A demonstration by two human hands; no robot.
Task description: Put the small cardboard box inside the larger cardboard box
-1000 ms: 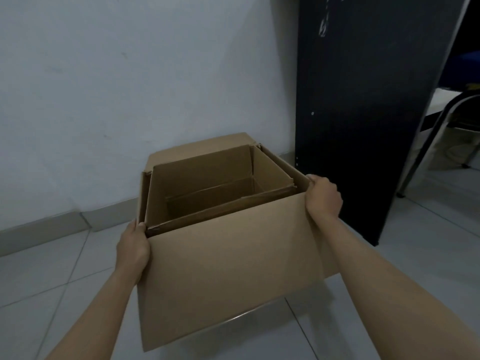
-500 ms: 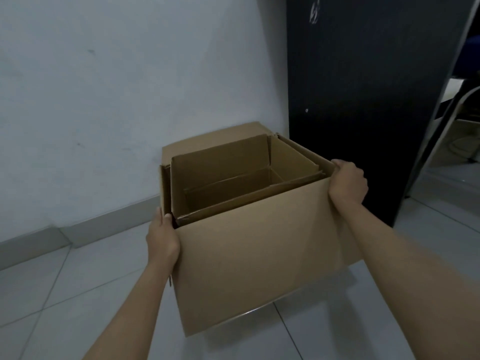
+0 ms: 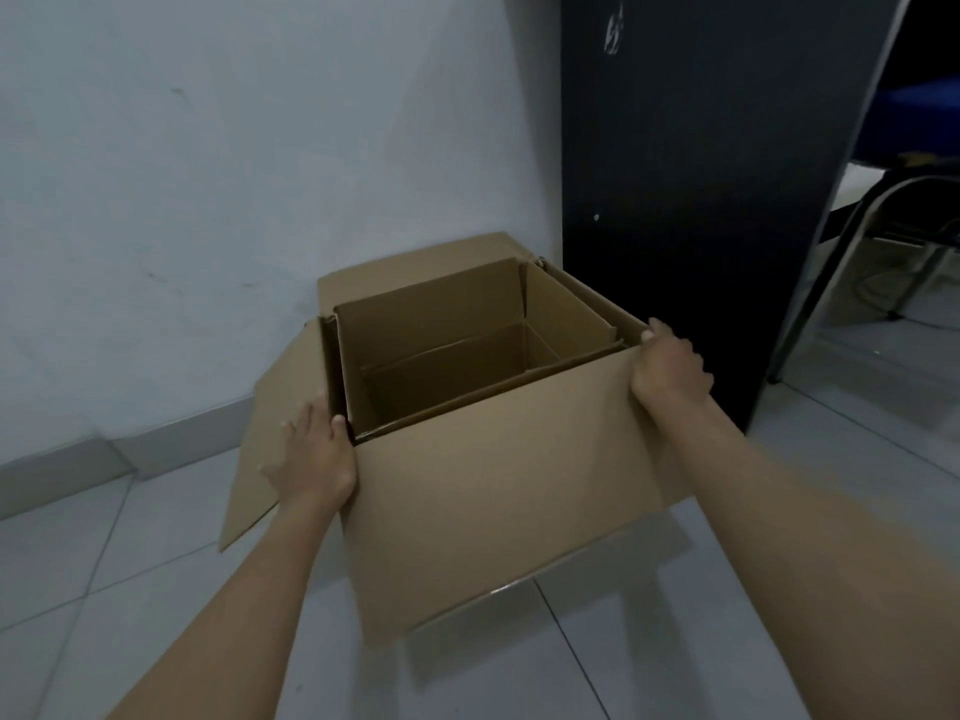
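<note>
The larger cardboard box stands open on the tiled floor. Inside it sits the small cardboard box, open at the top and empty, its rim just below the larger box's rim. My left hand presses flat on the larger box's left flap, which is folded outward, with my thumb at the front left corner. My right hand grips the front right corner of the larger box, fingers over the rim.
A white wall with a grey skirting runs behind the box. A tall black panel stands right behind the box's right side. Metal furniture legs are at the far right. Grey floor tiles surround the box.
My left hand has moved from the box's front left corner onto the left flap, which is now spread outward. The view has shifted so the box sits further right.
</note>
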